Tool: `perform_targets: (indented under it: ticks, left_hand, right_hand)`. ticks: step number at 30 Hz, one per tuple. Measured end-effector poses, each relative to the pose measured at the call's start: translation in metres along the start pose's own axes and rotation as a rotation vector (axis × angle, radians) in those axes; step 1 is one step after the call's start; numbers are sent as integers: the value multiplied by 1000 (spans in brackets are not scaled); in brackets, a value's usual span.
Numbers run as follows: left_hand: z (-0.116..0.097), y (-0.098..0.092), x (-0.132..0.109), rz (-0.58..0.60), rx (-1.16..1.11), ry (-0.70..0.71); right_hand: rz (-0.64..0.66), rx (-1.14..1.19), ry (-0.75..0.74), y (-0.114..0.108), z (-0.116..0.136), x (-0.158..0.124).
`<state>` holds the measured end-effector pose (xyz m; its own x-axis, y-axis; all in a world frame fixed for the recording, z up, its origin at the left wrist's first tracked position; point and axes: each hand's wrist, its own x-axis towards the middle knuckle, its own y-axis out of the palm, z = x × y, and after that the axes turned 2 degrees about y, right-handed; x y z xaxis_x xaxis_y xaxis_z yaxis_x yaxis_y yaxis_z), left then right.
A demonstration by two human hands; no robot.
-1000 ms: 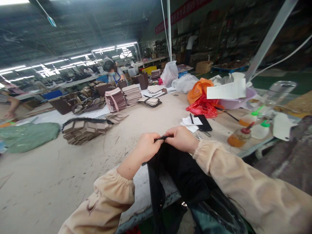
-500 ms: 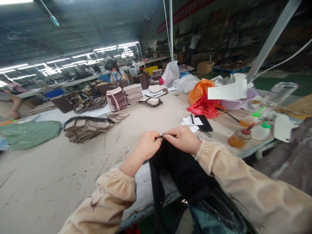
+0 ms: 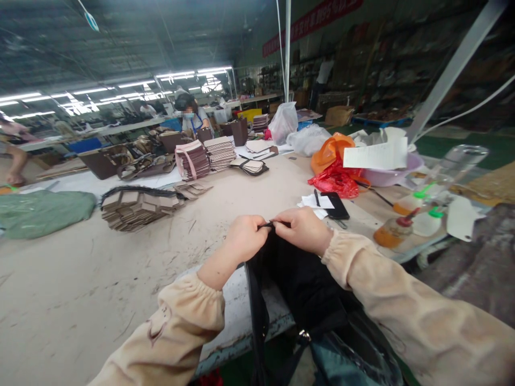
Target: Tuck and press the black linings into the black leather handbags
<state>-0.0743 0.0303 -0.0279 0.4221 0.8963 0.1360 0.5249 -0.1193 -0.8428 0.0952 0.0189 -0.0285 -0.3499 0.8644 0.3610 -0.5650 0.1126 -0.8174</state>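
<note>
My left hand and my right hand meet above the table's near edge. The fingers of both are closed in a pinch on the top edge of a black fabric piece, fingertips nearly touching. From there the fabric hangs over the table edge towards me, with a strap-like strip on its left side. Lower down a small shiny metal fitting shows, beside teal material. The lower part of the fabric is partly hidden by my right sleeve.
Ahead on the table lie a black phone with papers, and a red plastic bag. Bottles of orange liquid stand at right. Stacked brown pieces and a green bag lie left. A person sits across.
The hands keep their pinch on the black fabric, almost in the same place. The view has shifted slightly, and the bundles on the left sit a little further left.
</note>
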Motion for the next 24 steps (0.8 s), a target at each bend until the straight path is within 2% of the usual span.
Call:
perform_targets:
  ticks: [15, 19, 24]
  left_hand:
    - [-2, -1, 0, -7, 36, -14]
    - [0, 1, 1, -9, 26, 10]
    - [-2, 1, 1, -6, 17, -6]
  right_hand:
    - [27, -24, -6, -1, 2, 3]
    - [26, 67, 5, -1, -3, 0]
    - [49, 253, 88, 3, -11, -2]
